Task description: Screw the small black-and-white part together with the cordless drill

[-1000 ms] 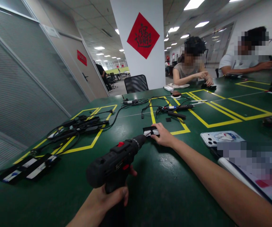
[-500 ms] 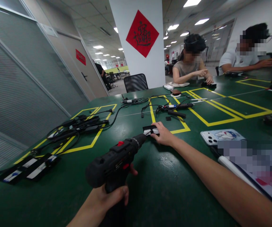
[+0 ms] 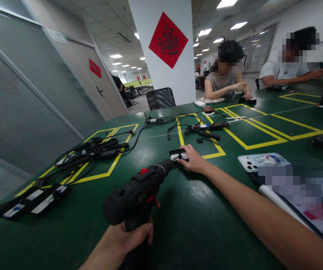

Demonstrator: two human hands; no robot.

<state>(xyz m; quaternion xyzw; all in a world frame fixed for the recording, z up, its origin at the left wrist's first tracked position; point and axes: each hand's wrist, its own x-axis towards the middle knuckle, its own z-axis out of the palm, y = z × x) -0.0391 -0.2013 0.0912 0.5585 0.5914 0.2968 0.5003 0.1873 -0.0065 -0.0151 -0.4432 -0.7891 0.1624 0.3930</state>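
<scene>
My left hand is wrapped round the handle of a black cordless drill with red switches. The drill points forward and to the right, and its tip meets a small black-and-white block on the green table. My right hand grips that block from its right side, fingers closed over its right end. What the drill tip touches on the block is too small to make out.
Black cables and adapters lie in a heap at the left, with black-and-white strips in front. Beyond my right hand are a pen-like tool and a black bar. A phone lies right. Two people sit opposite.
Almost nothing differs. The drill and both hands hold their places, apart from a very slight shift of the whole view.
</scene>
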